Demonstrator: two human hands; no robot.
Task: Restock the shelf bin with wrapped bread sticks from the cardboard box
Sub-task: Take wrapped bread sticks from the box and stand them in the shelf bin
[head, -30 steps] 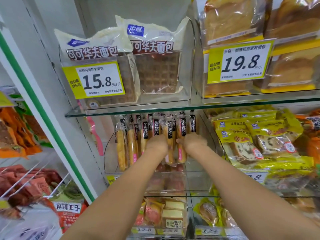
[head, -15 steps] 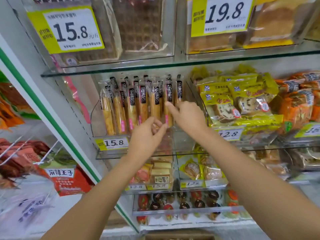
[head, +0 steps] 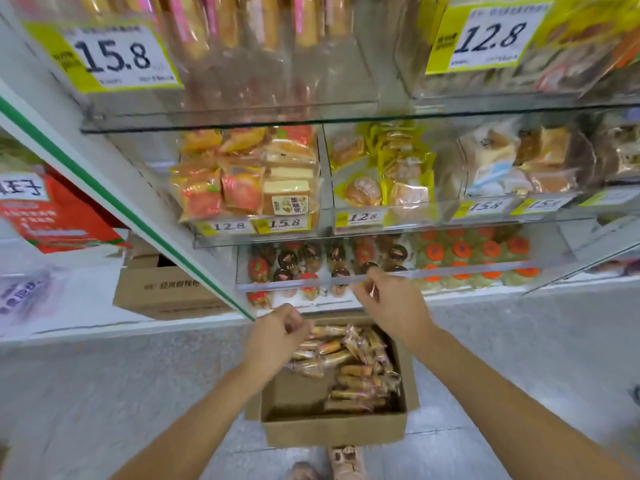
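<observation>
Left hand: the left hand is held out and down on a nearly straight forearm, over the far left corner of the cardboard box. The back of the hand faces the camera.
Left fingers: curled in toward the palm, with nothing visible in them.
Right hand: the right hand is higher and farther forward, in front of the lowest shelf's clear rail. The wrist is bent and the knuckles face up.
Right fingers: bent, with thumb and forefinger close together. Blur hides whether they pinch anything.
Wrapped bread sticks: the wrapped bread sticks lie in a loose heap in the far right part of the box, below and between the two hands.
Cardboard box: open-topped, on the grey floor at the foot of the shelving. Its near left floor is bare.
Shelf bin: the clear shelf bin is at the top of the view, well above both hands. The lower ends of upright sticks show in it, beside a 15.8 price tag.
Nearby: a second carton sits to the left, behind the green-edged upright.
</observation>
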